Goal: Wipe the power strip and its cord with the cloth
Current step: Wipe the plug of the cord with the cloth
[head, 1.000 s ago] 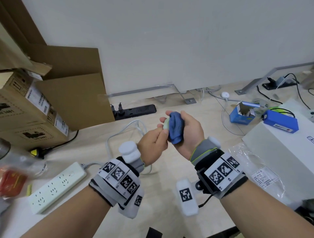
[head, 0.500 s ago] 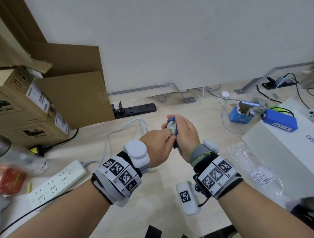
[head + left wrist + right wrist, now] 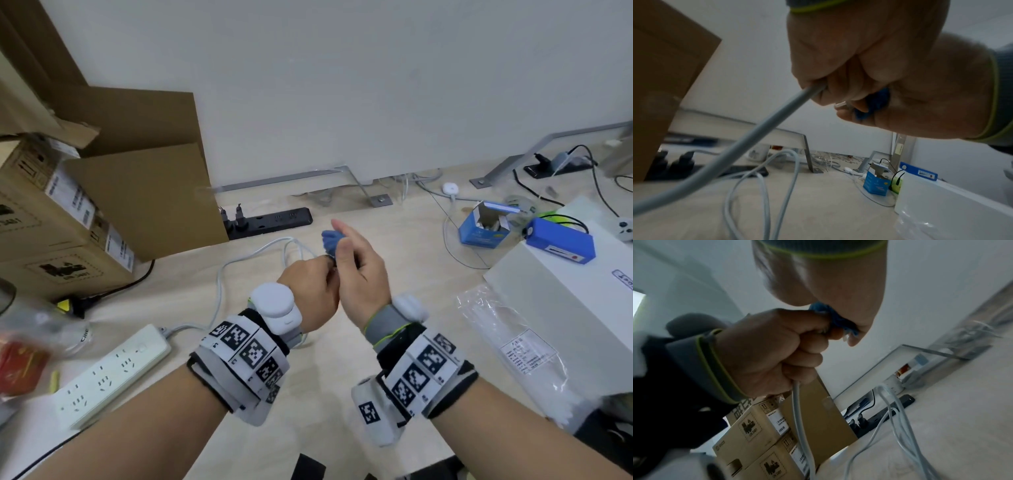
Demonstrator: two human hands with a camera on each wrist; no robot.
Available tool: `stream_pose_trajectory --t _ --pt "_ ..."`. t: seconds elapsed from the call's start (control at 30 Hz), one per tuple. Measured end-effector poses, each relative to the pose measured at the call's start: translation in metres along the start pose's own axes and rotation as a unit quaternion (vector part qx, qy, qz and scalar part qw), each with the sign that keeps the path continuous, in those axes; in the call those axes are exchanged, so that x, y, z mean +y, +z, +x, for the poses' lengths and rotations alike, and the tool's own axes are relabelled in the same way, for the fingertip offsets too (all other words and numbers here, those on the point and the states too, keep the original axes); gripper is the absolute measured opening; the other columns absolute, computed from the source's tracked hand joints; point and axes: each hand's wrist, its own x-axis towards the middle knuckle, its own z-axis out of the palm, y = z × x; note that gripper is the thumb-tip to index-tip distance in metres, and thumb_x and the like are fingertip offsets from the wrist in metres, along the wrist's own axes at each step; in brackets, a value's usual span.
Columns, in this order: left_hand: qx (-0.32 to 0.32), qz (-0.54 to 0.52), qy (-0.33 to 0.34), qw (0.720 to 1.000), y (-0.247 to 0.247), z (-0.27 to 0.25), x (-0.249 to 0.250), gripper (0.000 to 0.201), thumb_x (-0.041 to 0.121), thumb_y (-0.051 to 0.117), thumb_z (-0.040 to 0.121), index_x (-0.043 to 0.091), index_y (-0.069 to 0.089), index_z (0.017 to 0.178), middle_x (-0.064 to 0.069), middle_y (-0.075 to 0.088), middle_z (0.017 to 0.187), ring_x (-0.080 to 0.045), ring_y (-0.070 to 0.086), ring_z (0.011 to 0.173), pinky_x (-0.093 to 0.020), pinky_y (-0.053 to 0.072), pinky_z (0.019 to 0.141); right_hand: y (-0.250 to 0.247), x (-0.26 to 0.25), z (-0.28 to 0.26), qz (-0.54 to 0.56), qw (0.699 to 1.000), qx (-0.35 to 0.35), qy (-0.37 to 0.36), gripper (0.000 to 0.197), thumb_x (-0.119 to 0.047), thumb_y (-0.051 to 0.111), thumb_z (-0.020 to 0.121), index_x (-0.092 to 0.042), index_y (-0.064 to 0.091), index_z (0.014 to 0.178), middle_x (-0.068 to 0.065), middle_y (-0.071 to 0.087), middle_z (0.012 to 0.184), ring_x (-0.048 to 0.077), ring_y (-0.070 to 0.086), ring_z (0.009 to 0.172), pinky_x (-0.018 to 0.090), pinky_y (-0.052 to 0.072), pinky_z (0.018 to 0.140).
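Observation:
The white power strip (image 3: 113,373) lies on the table at the lower left. Its grey-white cord (image 3: 239,260) loops across the table and rises into my left hand (image 3: 325,270). That hand grips the cord (image 3: 764,126) in a fist at its plug end, where metal prongs (image 3: 840,104) stick out. My right hand (image 3: 342,246) holds the bunched blue cloth (image 3: 330,240) against the plug, index finger straight and the other fingers curled. In the right wrist view the cloth (image 3: 836,318) is squeezed between both hands, and the cord (image 3: 797,402) hangs down from my left fist.
Cardboard boxes (image 3: 68,219) stand at the left. A black power strip (image 3: 270,221) with plugs lies by the wall. To the right are a blue carton (image 3: 479,233), a blue battery (image 3: 561,240), a white box (image 3: 565,291) and a plastic bag (image 3: 513,349).
My hands have closed together. The right hand has turned its back toward me, so most of the cloth is now hidden behind it, against the plug.

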Motion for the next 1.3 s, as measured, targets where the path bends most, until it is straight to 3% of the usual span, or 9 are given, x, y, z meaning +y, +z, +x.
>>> stream_pose_trajectory --t 0.1,0.2,0.5,0.8,0.93,1.03,1.13,1.2,1.3 --pt "0.012 -0.056 -0.011 0.998 0.001 0.000 0.003 0.043 0.020 0.047 0.093 0.026 0.029 0.054 0.009 0.035 0.048 -0.009 0.035 0.045 -0.026 0.020 0.046 0.003 0.000 -0.001 0.026 0.999 -0.020 -0.014 0.028 -0.039 0.038 0.095 -0.045 0.058 0.112 -0.001 0.060 0.128 0.014 0.052 0.125 0.035 0.039 0.109" --pt "0.017 -0.115 0.020 0.993 -0.001 -0.004 0.007 0.036 0.025 0.043 0.089 0.025 0.033 0.055 0.010 0.035 0.047 -0.009 0.037 0.043 -0.020 0.023 0.044 0.001 -0.006 0.009 0.157 0.980 -0.019 0.120 0.029 -0.045 0.060 0.081 -0.056 0.056 0.108 0.001 0.065 0.124 0.020 0.060 0.117 0.041 0.045 0.102" --pt "0.043 -0.126 0.085 0.987 -0.007 -0.006 0.001 0.029 0.028 0.040 0.086 0.023 0.032 0.059 0.009 0.032 0.049 -0.010 0.038 0.051 -0.019 0.024 0.047 0.000 -0.014 0.021 0.197 0.962 -0.050 0.181 0.043 -0.044 0.054 0.089 -0.007 0.052 0.067 0.002 0.055 0.072 0.020 0.051 0.072 0.041 0.046 0.075" --pt "0.044 -0.105 0.151 0.982 -0.014 -0.011 -0.002 0.032 0.034 0.040 0.090 0.012 0.045 0.068 -0.002 0.046 0.051 -0.021 0.043 0.049 -0.036 0.034 0.049 -0.017 -0.024 0.047 0.320 0.853 -0.026 0.413 0.045 -0.054 0.039 0.096 -0.017 0.060 0.110 0.009 0.072 0.073 0.027 0.070 0.067 0.038 0.053 0.075" --pt "0.043 -0.099 0.119 0.987 -0.014 -0.007 -0.009 0.037 0.036 0.043 0.090 0.008 0.058 0.072 0.001 0.046 0.050 -0.018 0.046 0.050 -0.036 0.038 0.053 -0.021 -0.023 0.044 0.262 0.918 0.056 0.292 0.036 -0.053 0.042 0.095 -0.025 0.064 0.103 0.005 0.074 0.095 0.024 0.069 0.088 0.047 0.054 0.087" --pt "0.045 -0.070 0.088 0.993 -0.014 -0.003 -0.008 0.034 0.031 0.050 0.088 0.019 0.041 0.057 0.004 0.033 0.045 -0.017 0.036 0.046 -0.033 0.030 0.049 -0.017 -0.025 0.028 0.090 0.990 0.078 0.070 0.026 -0.040 0.049 0.095 -0.025 0.062 0.078 -0.012 0.063 0.073 0.006 0.060 0.068 0.032 0.051 0.067" --pt "0.045 -0.031 0.053 0.997 -0.015 0.002 -0.005 0.029 0.032 0.044 0.083 0.015 0.058 0.064 -0.001 0.056 0.055 -0.023 0.051 0.052 -0.029 0.035 0.052 -0.008 -0.010 0.005 -0.021 0.996 -0.060 -0.063 0.039 -0.046 0.040 0.090 -0.026 0.066 0.111 -0.005 0.061 0.110 0.001 0.056 0.103 0.018 0.044 0.091" --pt "0.039 0.022 0.063 0.997 -0.013 0.002 -0.001 0.036 0.030 0.037 0.080 0.009 0.067 0.077 -0.010 0.066 0.067 -0.030 0.058 0.059 -0.034 0.042 0.054 -0.003 0.001 0.000 -0.046 0.994 -0.059 -0.080 0.035 -0.045 0.041 0.090 -0.032 0.061 0.116 -0.001 0.054 0.127 0.004 0.048 0.122 0.019 0.038 0.103" --pt "0.059 0.035 0.080 0.994 -0.013 -0.001 0.003 0.030 0.026 0.036 0.078 0.009 0.057 0.063 -0.012 0.060 0.055 -0.032 0.050 0.048 -0.034 0.040 0.047 -0.003 -0.002 0.008 0.031 0.999 -0.020 -0.030 0.027 -0.033 0.049 0.090 -0.026 0.056 0.115 -0.009 0.061 0.112 0.001 0.057 0.106 0.018 0.046 0.093"
